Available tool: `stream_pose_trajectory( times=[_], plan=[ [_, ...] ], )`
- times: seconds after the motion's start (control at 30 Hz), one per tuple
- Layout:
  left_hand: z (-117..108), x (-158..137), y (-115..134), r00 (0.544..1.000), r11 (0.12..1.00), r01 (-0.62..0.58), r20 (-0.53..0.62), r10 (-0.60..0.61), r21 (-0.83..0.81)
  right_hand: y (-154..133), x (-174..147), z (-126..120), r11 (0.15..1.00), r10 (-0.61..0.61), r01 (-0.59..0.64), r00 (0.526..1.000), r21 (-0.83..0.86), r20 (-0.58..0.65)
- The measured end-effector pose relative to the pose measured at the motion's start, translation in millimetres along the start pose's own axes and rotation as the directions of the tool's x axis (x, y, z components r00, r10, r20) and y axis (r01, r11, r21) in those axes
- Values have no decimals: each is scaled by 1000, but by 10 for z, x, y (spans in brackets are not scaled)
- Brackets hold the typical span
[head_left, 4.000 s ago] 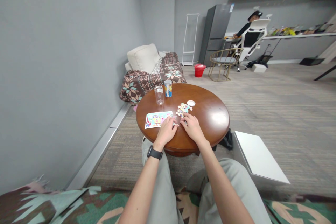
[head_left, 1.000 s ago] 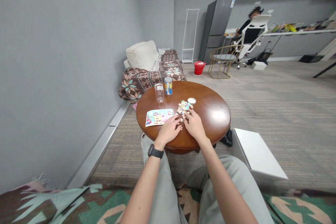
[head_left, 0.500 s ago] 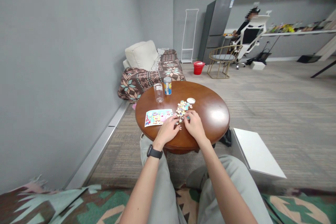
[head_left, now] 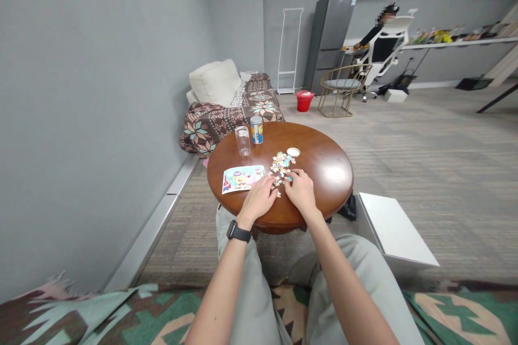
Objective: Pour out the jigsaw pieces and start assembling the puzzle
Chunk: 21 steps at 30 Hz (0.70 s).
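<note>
On the round brown table (head_left: pixel 319 143), a loose heap of jigsaw puzzle pieces (head_left: pixel 280 161) lies in front of me. My left hand (head_left: pixel 259 197) rests at the near left side of the heap, fingers apart, partly over the right end of a cartoon picture sheet (head_left: pixel 238 179). One puzzle piece (head_left: pixel 279 194) lies by its thumb. At the heap's near right edge is my right hand (head_left: pixel 301 192), with bent fingers touching pieces and thumb apart; its fingertips are partly hidden. Beyond stand a clear jar (head_left: pixel 243 143) and a printed tin (head_left: pixel 257 132). A round lid (head_left: pixel 293 152) lies behind the heap.
A white box (head_left: pixel 394 226) stands on the floor right of the table. Behind the table is a couch (head_left: pixel 234 113) under a patterned cover. A red bucket (head_left: pixel 304 102) and gold-framed chair (head_left: pixel 342 86) stand farther back, near a person seated in a white office chair (head_left: pixel 390 46).
My view has tilted slightly, so the scene sits a little higher. Both hands stay by the puzzle pieces, with only slight finger movement. The seated person's arm reaches farther forward.
</note>
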State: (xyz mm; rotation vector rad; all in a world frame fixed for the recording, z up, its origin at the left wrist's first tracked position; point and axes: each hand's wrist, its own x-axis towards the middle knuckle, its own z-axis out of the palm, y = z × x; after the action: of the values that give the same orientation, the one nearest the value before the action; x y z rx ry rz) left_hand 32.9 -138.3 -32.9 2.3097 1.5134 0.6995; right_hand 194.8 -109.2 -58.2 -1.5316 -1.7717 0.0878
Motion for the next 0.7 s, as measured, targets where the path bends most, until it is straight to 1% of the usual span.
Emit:
stream_pose_trajectory(
  times=[0.1, 0.33, 0.53, 0.7],
  plan=[
    [9, 5, -24, 999, 1000, 10, -38, -10, -20, -9, -2, -5, 999, 39, -40, 999, -16, -28],
    [5, 22, -30, 1000, 999, 4, -31, -5, -54, -27, 10, -27, 994, 108, -109, 994, -29, -31],
    [-8, 24, -10, 1000, 999, 18, -19, -19, -34, -4, 3, 0, 997, 71, -70, 996, 15, -56],
    [-15, 23, -13, 1000, 999, 9, -11, -9, -53, 1, 5, 7, 997, 75, -75, 996, 12, -56]
  ],
)
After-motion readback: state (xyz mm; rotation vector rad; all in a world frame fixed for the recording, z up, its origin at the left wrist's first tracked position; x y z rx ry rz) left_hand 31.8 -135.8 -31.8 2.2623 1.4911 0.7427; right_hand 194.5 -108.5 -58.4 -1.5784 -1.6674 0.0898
